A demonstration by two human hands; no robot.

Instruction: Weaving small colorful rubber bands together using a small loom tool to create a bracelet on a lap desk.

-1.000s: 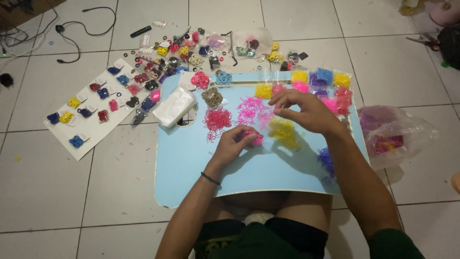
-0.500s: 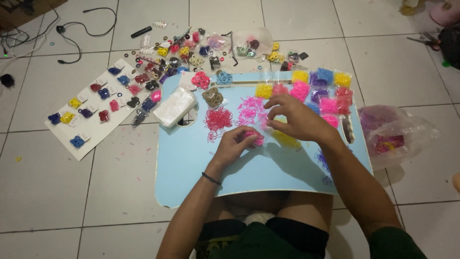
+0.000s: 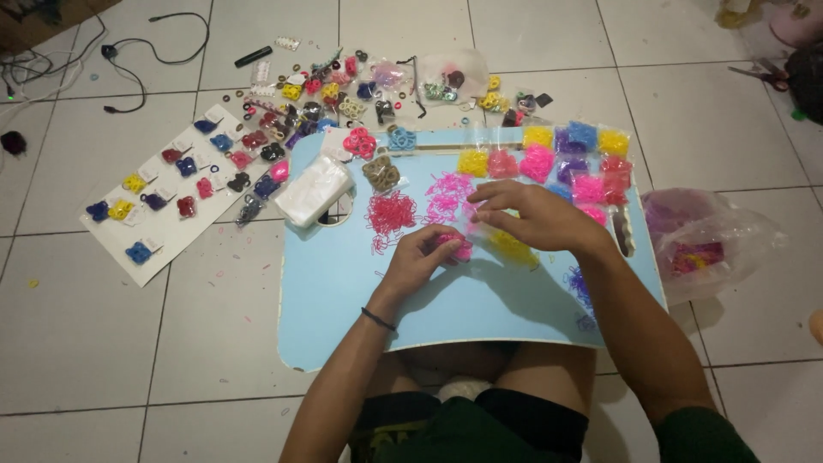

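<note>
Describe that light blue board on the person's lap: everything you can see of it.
The light blue board is a flat, smooth lap tray with rounded corners and a thin white edge, lying level across the seated person's knees above the tiled floor. A round cut-out near its left back part is half covered by a stack of clear bags. Heaps of small coloured bands lie on it; the left hand and right hand rest on it.

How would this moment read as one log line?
left hand: pinching pink bands | right hand: fingertips beside them | surface: blue lap table
</note>
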